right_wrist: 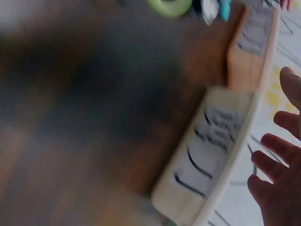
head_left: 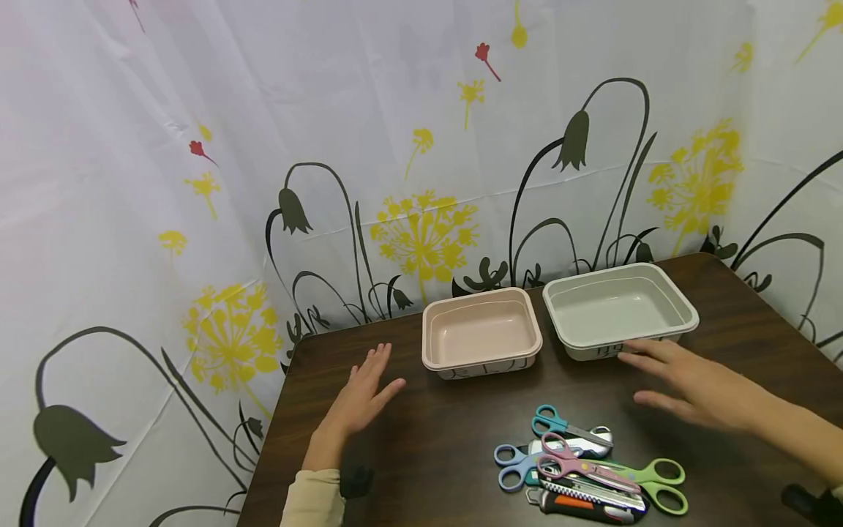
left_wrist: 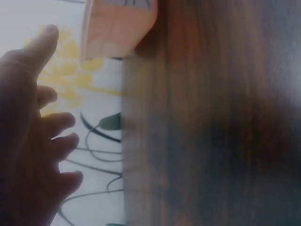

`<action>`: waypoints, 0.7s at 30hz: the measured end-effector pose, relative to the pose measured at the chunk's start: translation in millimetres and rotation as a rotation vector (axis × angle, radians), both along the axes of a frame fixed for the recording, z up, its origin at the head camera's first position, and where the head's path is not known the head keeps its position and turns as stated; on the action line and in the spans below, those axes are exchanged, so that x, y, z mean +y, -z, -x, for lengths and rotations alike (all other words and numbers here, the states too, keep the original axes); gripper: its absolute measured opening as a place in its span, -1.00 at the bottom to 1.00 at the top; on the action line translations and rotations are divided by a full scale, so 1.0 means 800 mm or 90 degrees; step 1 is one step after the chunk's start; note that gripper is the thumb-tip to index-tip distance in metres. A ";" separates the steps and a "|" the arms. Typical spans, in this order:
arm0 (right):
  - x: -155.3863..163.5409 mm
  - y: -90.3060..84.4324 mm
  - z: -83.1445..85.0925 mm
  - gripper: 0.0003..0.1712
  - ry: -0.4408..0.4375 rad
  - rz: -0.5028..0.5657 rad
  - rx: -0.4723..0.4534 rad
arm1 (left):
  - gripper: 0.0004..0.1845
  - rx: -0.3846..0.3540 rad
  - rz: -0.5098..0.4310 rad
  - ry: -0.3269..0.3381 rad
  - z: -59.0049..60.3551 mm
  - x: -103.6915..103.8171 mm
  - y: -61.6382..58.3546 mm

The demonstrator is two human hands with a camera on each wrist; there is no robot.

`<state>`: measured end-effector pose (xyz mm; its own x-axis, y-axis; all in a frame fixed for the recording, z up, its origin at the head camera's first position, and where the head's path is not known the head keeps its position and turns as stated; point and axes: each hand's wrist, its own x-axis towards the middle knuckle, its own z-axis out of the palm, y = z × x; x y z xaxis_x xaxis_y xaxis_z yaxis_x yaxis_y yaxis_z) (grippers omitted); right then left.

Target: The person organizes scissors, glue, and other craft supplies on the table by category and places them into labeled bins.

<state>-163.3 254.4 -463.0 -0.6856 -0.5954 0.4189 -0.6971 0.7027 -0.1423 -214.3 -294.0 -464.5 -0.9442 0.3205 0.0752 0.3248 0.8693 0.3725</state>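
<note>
The head view is evenly lit; in both dimmer wrist views, the tabletop (left_wrist: pixel 211 70) is blurred (pale glare, left wrist, right edge).

Left hand (head_left: pixel 358 399) raised, fingers (head_left: pixel 377 360) extended, thumb (head_left: pixel 390 394) spread apart; right hand (head_left: pixel 701 380) likewise, forearm (head_left: pixel 793 432) slanting inward.

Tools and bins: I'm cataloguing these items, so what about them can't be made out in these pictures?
Head view: the blade tips of the green scissors, lost among overlapping tools.
Head view: the exact number of cutters, because they overlap.
Head view: part of the pale green bin's writing, behind the right hand.
Left wrist view: most of the peach bin, cut off by the top edge.
Right wrist view: both bins' writing, too blurred to read.
</note>
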 end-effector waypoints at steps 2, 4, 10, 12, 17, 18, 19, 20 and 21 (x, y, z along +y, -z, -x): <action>-0.005 0.014 -0.014 -0.29 -0.011 -0.007 -0.007 | -0.14 -0.010 -0.015 0.007 0.003 0.006 0.006; -0.010 0.028 -0.029 -0.31 -0.023 -0.015 -0.016 | -0.14 -0.015 -0.029 0.011 0.006 0.012 0.012; -0.018 0.054 -0.058 -0.33 -0.048 -0.025 -0.069 | -0.14 -0.031 -0.076 0.015 0.013 0.028 0.021; -0.020 0.061 -0.065 -0.33 -0.048 -0.021 -0.079 | -0.14 -0.036 -0.091 0.012 0.015 0.032 0.024; -0.022 0.074 -0.083 -0.31 -0.062 -0.024 -0.134 | -0.12 -0.048 -0.108 0.009 0.020 0.047 0.033; -0.022 0.077 -0.087 -0.30 -0.063 -0.026 -0.145 | -0.12 -0.050 -0.111 0.008 0.021 0.051 0.035; -0.021 0.079 -0.089 -0.30 -0.069 -0.027 -0.163 | -0.12 -0.050 -0.114 0.009 0.022 0.055 0.036; -0.021 0.082 -0.091 -0.28 -0.072 -0.027 -0.179 | -0.11 -0.048 -0.117 0.010 0.023 0.058 0.038; -0.020 0.084 -0.093 -0.27 -0.076 -0.029 -0.188 | -0.11 -0.044 -0.121 0.013 0.024 0.061 0.039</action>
